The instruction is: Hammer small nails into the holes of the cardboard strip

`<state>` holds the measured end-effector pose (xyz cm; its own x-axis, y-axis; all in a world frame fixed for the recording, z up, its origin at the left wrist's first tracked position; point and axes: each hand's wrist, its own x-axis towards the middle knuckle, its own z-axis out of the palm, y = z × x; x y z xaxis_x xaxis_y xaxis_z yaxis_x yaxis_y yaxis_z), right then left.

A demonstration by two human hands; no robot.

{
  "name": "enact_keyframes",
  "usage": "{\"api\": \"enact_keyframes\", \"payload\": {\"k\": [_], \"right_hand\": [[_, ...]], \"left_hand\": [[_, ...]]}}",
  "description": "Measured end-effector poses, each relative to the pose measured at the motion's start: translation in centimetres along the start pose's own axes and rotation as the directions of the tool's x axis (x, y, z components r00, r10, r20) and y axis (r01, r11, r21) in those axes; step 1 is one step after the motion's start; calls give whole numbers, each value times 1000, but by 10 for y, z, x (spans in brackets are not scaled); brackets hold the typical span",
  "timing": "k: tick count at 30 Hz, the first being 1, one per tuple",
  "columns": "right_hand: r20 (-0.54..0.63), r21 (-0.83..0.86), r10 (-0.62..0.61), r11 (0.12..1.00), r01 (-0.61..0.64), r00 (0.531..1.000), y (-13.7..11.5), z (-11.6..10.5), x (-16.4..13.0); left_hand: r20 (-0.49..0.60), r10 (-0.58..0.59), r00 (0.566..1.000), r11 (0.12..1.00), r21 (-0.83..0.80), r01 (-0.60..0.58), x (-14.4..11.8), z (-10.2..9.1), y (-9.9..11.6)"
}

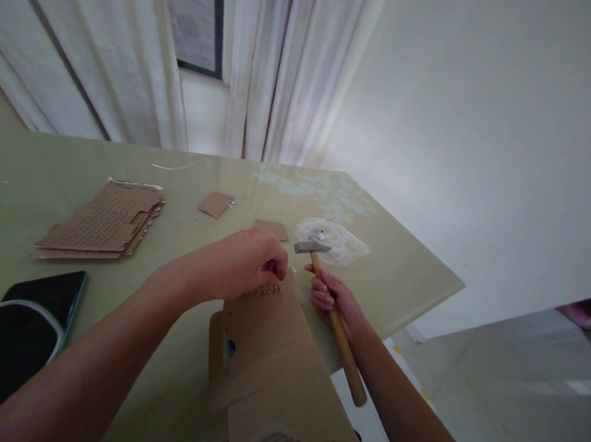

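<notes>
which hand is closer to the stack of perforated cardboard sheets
Left. The left hand lies right of the stack of perforated cardboard sheets; the right hand, gripping the hammer, is farther right.

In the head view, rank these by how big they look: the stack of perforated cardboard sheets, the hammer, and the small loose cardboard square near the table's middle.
1. Stack of perforated cardboard sheets, clearly largest.
2. Hammer in the right hand; long but thin, and nearer the camera, so its rank is less sure.
3. Small cardboard square, smallest.
</notes>
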<state>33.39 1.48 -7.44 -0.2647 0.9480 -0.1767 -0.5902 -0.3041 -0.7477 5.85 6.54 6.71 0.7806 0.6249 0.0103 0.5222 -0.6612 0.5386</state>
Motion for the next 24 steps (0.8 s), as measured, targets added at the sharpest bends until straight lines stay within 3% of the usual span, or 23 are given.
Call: {"api": "enact_keyframes", "payload": {"k": [5,10,16,24], "right_hand": [[-3,-7,7,1000,-7,1000,0,-1,0],[5,8,5,1000,-5,1000,1,-2,0],[-19,-5,2,1000,-2,1000,-1,2,-1],[-27,-229,-61,972,53,998,-9,19,-17]], "left_hand": [[-28,17,999,999,42,-16,0,4,4],[-58,56,997,998,-22,-57,2,9,3],[9,71,997,988,-140,-69,8,13,-3],[7,40,999,984,-172,-38,9,12,-5]]}}
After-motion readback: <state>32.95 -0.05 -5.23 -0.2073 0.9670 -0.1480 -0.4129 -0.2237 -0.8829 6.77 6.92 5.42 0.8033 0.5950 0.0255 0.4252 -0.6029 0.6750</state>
